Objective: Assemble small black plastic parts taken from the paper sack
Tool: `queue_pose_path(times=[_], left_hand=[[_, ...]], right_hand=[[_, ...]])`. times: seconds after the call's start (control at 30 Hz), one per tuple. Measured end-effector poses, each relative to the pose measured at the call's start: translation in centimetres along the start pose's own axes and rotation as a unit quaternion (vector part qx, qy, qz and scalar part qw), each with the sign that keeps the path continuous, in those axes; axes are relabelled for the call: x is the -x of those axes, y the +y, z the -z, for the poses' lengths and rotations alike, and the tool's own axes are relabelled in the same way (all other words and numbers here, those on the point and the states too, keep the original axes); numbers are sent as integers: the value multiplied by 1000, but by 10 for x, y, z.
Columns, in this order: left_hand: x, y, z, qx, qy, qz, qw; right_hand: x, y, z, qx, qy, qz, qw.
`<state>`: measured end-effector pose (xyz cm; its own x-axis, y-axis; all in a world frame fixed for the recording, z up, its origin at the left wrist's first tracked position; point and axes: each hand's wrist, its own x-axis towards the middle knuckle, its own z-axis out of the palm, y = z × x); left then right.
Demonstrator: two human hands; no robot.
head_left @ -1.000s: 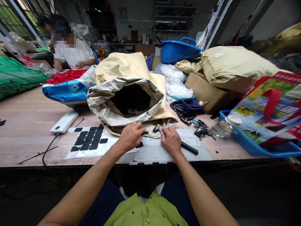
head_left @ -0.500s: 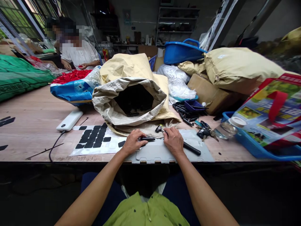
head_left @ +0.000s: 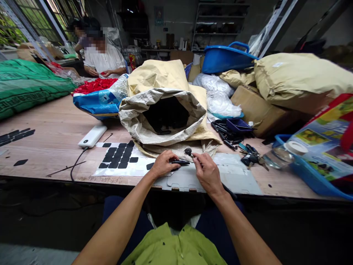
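My left hand pinched a slim black part, its long axis lying crosswise and pointing right toward my right hand, whose fingers closed on a small hammer just above the part's right end, over the grey plate

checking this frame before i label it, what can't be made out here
- Black part: held at the left hand, head view; too small to tell its shape.
- Small hammer: the right hand covers its handle.
- Open paper sack: inside is dark, contents unclear.
- Red printed bag: cut by the right edge.
- Seated person: face blurred.
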<state>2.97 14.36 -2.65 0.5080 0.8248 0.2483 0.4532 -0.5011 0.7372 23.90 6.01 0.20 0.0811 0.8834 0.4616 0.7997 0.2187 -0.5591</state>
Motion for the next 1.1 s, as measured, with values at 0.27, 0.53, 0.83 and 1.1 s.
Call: queue_pose_path(times=[0.27,0.53,0.83,1.1], left_hand=[[-2,-2,0,-8,-7,1,1000],[-1,-2,-1,-4,-5,10,1000],[-1,-3,-2,-7,-6,16,1000],[0,3,1,-19,-2,6,1000]], right_hand=[[17,-27,-12,16,-11,12,1000],[17,-30,-7,57,-25,11,998],[20,-20,0,46,-20,-2,999],[-19,30,10,126,15,-25,992]])
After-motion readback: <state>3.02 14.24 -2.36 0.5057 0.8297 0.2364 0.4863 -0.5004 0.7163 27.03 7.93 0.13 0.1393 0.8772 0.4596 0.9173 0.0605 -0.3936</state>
